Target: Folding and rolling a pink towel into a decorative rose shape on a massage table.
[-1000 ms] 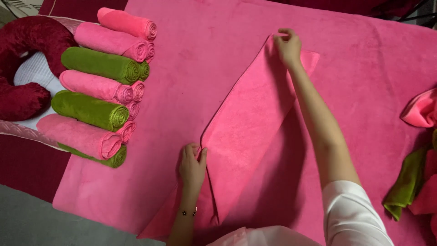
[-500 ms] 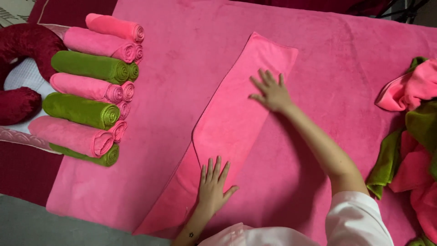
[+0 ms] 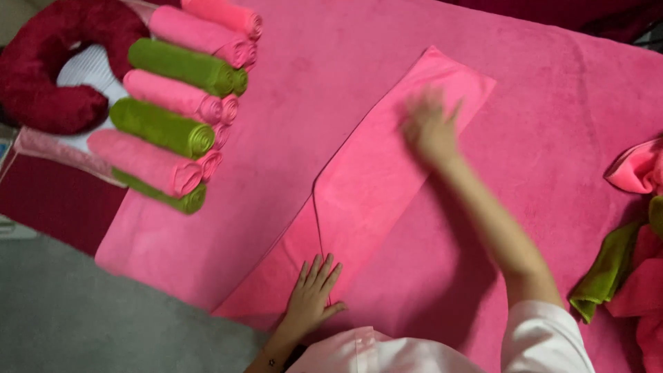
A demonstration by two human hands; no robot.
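Left hand [image 3: 311, 293] flat, fingers spread, pins folded pink towel [image 3: 387, 166] at frame bottom; right hand [image 3: 429, 128], open, blurred, has slid up-centre, smoothing.

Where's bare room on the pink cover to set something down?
Free: the strip between the rolled towels and the folded towel, and the stretch between the right hand and the loose towel heap. Crowded: both side edges.

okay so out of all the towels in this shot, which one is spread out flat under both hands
The long pink folded towel lying diagonally mid-table. The left hand and right hand press it flat; the others are rolled at left or crumpled at right.
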